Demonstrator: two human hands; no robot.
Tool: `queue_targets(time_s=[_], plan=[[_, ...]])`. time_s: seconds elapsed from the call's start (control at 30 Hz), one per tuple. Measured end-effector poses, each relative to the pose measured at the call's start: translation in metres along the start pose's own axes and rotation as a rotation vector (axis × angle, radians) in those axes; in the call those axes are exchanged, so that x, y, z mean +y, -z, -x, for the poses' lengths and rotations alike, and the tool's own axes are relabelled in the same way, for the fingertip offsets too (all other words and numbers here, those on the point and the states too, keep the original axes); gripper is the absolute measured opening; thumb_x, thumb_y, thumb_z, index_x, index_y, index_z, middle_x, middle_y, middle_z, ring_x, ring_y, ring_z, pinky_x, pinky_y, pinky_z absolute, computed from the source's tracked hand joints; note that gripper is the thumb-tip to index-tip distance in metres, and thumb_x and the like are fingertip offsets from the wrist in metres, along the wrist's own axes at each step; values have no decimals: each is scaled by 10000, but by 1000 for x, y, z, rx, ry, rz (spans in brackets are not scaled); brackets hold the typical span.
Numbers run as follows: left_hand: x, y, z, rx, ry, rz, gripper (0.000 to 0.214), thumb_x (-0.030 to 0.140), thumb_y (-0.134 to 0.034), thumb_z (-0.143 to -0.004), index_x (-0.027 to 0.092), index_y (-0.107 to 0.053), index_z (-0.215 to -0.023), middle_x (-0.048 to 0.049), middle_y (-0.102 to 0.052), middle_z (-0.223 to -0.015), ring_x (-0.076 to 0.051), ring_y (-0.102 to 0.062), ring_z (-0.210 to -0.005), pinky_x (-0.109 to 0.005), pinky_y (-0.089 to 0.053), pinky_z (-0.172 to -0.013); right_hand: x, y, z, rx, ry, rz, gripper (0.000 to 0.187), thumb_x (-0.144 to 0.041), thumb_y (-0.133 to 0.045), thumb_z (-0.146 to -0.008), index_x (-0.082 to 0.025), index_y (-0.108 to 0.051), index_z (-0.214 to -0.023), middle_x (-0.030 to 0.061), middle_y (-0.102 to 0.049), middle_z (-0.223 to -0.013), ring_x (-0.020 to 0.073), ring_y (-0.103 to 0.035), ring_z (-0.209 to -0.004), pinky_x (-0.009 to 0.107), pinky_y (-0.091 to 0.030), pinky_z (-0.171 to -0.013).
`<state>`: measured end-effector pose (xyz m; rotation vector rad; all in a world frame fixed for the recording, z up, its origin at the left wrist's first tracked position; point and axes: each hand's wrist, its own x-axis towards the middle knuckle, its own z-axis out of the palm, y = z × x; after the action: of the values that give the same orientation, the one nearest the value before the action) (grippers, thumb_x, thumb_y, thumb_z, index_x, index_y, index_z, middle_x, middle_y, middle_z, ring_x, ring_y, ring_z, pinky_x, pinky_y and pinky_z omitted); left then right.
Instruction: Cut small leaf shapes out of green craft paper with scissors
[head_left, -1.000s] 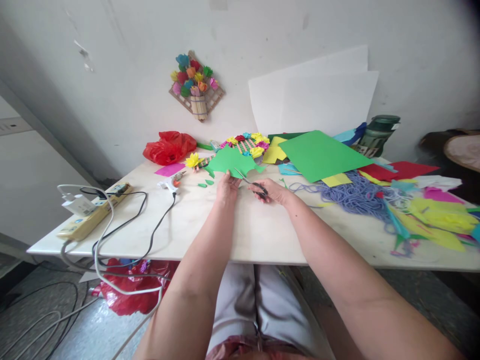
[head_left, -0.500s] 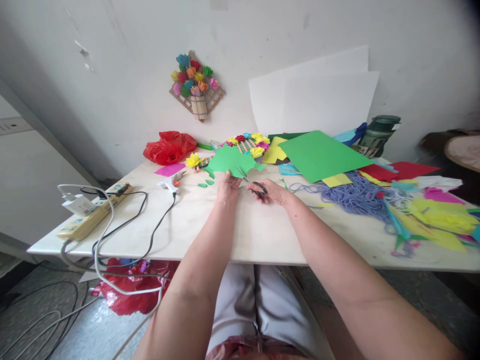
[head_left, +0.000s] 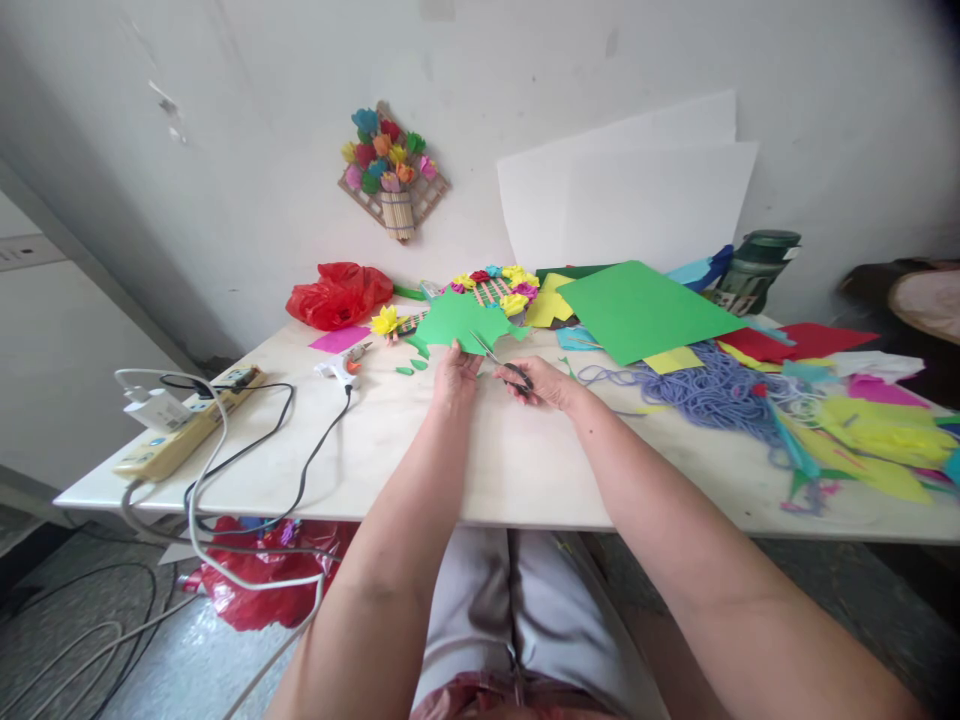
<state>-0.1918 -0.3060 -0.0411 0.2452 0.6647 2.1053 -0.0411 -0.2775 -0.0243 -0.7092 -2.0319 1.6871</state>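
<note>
My left hand pinches the near edge of a jagged green paper piece held just above the white table. My right hand grips black-handled scissors, whose blades point up and left into the green paper's lower edge. Small green offcuts lie on the table to the left of my left hand.
A glue gun with black cord, a power strip and a red bag lie on the left. A large green sheet, purple yarn and coloured paper scraps fill the right. Paper flowers sit behind the green piece.
The scissors and both hands shifted only slightly; the blades sit a little further into the green paper's edge.
</note>
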Motion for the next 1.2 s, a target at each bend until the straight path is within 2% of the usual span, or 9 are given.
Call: queue_targets(time_s=[0.67,0.93,1.2], plan=[[0,0,-1,-30,-1,-22,59,125,-531,-784,151,-556,-737,-3,-628,-646,-99,-612,-606,-300,-506,-758,4,5,-1,-22,17,48,317,-452,-552,-728,-145,-553,-807,-39,-501,-504,58,-419,-357,179,-249,-303],[0,-1,-1,-19,8,-35,51,127,-531,-779,150,-556,-742,-7,-629,-651,-106,-621,-632,-296,-499,-776,0,5,2,-20,3,36,292,-422,-572,-710,-143,-557,-794,-50,-475,-494,48,-380,-343,182,-187,-299],[0,1,-1,-27,21,-78,17,170,-566,-767,156,-559,-770,-7,-620,-644,-107,-616,-596,-293,-503,-749,-4,3,5,-20,4,3,286,-415,-585,-698,-136,-554,-754,-59,-452,-457,46,-351,-331,188,-186,-312]])
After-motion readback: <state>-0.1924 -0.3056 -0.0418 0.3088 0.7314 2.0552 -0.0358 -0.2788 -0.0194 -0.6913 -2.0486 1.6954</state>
